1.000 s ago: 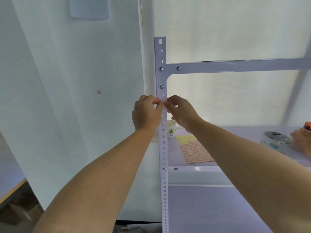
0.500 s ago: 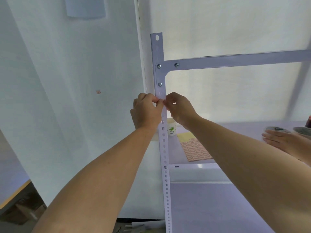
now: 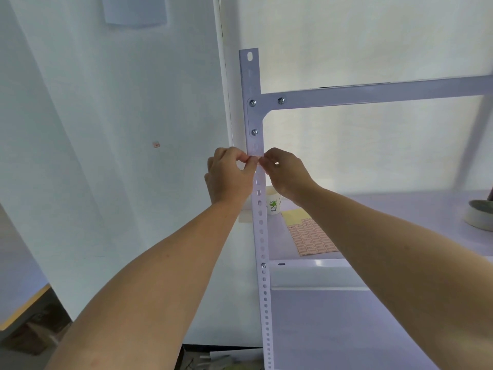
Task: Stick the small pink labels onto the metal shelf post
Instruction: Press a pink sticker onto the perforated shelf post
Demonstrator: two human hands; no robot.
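I see my left hand [image 3: 229, 174] and right hand [image 3: 286, 172] meeting at the metal shelf post [image 3: 262, 236], fingertips pinching a small pink label [image 3: 254, 157] against its front face below the bracket screws. Behind, on the pale shelf [image 3: 400, 206], lie a pink label sheet [image 3: 310, 240], a paper cup [image 3: 273, 201] and a tape roll [image 3: 480, 216]; farther back stand a white wall [image 3: 106, 129] and a translucent sheet [image 3: 360, 44].

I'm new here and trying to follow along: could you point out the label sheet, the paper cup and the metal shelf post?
label sheet [image 3: 310, 240]: head view, middle of the pink label grid.
paper cup [image 3: 274, 202]: head view, its printed side wall.
metal shelf post [image 3: 250, 76]: head view, bare upper face above the crossbar.
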